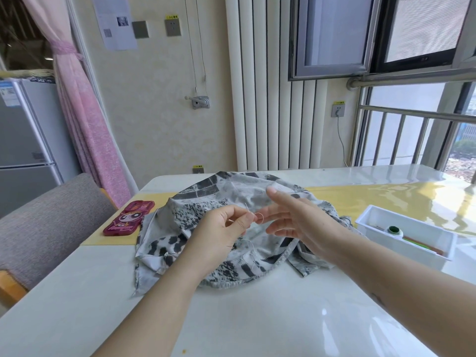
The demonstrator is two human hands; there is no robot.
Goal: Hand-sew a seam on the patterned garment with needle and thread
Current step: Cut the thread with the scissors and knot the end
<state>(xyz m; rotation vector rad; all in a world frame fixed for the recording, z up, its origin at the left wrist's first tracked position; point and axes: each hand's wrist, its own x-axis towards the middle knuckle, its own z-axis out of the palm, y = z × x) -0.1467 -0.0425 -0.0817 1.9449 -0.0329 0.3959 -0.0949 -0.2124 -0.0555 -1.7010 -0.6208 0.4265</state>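
L hand: thumb and forefinger pinch the thread just above the garment; other fingers curled. R hand: fingers straight and spread, gripping nothing; a small thread loop sits at one fingertip. Needle: too fine to make out, so which hand has it cannot be told.

Garment lies crumpled on the table, mid-view, under both hands; loose thread trails over it toward 6 o'clock.

Step, by judgement: thread prep or knotting, i.e. a loop being formed at the fingertip. No stitch line is visible, so the task is approx. at its start or at a tie-off. Next move calls for drawing the loop shut w/ steady tension from the L pinch, w/o letting it slip off.

Pose: L forearm enters from 7 o'clock, R from 4 o'clock, converging over the garment; R index points to 11 o'clock.

Other items: phone case at 9 o'clock of the garment; tray at 3 o'clock, w/ a green-topped spool inside
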